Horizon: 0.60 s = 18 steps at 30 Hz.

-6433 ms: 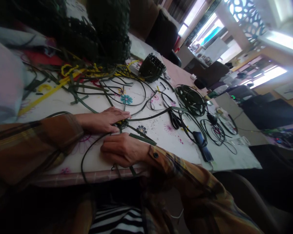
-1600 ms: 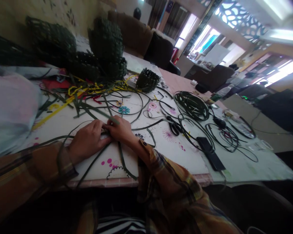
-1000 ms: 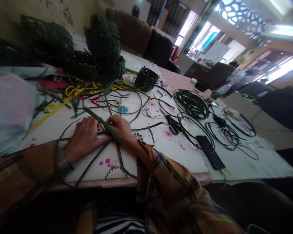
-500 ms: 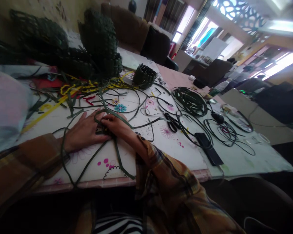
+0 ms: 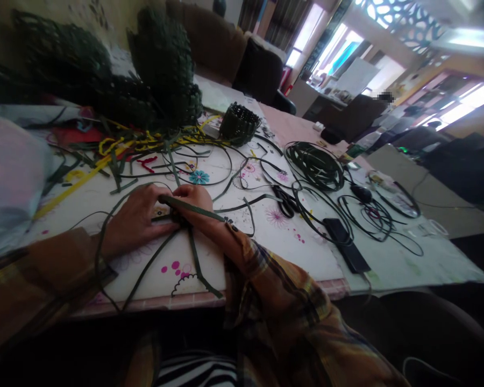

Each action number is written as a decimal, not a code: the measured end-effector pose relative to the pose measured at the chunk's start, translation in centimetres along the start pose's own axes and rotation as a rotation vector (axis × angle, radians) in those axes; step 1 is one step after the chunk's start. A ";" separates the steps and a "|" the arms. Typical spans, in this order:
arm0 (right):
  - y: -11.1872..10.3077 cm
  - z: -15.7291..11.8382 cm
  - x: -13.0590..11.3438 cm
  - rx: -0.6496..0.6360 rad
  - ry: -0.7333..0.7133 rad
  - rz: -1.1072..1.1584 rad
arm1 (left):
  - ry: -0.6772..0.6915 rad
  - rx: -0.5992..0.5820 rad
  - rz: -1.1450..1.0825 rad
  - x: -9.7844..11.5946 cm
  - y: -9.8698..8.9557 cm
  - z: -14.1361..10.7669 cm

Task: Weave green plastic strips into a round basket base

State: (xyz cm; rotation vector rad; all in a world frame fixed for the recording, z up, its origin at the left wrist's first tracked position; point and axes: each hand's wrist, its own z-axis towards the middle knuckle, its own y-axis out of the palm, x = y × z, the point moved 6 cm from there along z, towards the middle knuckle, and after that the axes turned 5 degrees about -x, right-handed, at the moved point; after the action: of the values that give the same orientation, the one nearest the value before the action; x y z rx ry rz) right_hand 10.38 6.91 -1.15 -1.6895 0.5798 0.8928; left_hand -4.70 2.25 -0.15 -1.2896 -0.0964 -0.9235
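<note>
The person's left hand and right hand meet over crossed green strips on the table, the fingers of both curled in close, though their grip cannot be told. One flat strip runs over the right wrist between three and four o'clock, while others reach out at five and between seven and eight. Black scissors lie at three o'clock from the hands, a small woven basket between one and two.

Left hand: arched, no longer flat | right hand: farther forward, level with left | green strip: loop now flattened
</note>
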 end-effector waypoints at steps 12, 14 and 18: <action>-0.2 -0.7 -0.1 0.121 -0.012 -0.110 | -0.248 -0.040 -0.033 -3.0 -0.2 -1.0; -0.1 -0.6 0.1 0.126 -0.016 -0.082 | -0.283 -0.053 -0.058 -3.4 0.0 -1.0; 0.0 -0.3 0.3 0.119 -0.007 -0.106 | -0.277 -0.021 -0.073 -3.4 -0.7 -1.4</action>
State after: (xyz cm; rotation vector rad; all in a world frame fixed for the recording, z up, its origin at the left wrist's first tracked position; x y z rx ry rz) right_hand 10.60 6.62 -1.35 -1.5939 0.5238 0.7726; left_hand -7.99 2.86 -1.92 -1.4355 -0.3532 -0.8042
